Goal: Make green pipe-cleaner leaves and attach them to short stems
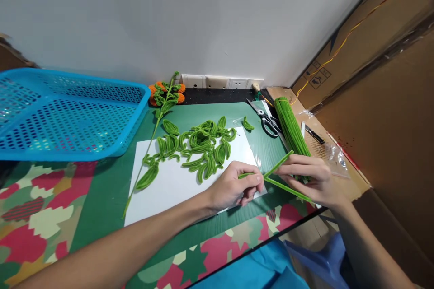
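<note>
In our left hand (237, 185) the fingers are clamped on the fuzzy green strands (285, 188) where they meet, by the near right corner of the white paper (179, 189). Our right hand (310, 174) is at their spread ends, its grip unclear to us; we do best holding that meeting point firm and bending gently.

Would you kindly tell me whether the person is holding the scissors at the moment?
No, the scissors lie beside the green bundle, apart from both the left hand and the right hand.
</note>
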`<state>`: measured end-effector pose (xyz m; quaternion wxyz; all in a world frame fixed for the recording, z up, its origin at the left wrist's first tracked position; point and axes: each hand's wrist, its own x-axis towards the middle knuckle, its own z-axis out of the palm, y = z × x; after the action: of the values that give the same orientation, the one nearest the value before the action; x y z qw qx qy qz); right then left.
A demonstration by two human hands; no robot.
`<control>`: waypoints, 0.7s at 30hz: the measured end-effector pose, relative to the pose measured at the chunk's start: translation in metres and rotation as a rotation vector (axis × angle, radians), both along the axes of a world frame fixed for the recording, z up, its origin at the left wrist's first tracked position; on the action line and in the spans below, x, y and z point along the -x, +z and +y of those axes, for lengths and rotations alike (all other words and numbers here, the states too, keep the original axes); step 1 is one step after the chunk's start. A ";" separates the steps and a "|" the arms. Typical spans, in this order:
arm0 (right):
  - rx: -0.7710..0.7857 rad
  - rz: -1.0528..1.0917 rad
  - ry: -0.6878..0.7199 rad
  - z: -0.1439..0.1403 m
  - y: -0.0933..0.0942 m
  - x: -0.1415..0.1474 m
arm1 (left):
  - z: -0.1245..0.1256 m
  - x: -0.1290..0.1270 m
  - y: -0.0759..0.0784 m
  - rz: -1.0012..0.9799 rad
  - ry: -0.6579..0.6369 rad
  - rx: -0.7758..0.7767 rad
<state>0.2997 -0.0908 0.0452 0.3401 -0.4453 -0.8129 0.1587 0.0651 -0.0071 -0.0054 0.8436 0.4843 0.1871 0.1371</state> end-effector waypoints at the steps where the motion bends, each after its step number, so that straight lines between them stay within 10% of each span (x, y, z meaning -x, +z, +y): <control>1: -0.014 -0.004 -0.011 -0.002 -0.001 0.000 | 0.000 0.000 0.000 0.004 -0.012 -0.021; 12: -0.021 -0.582 -0.138 -0.018 0.012 0.020 | -0.004 0.001 0.003 0.037 -0.038 -0.252; 21: 0.155 -0.184 -0.078 -0.024 0.015 0.002 | -0.002 0.002 0.003 0.003 -0.107 -0.210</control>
<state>0.2977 -0.1145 0.0599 0.2347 -0.5142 -0.8080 0.1664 0.0626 -0.0094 -0.0023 0.7940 0.5796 0.1468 0.1099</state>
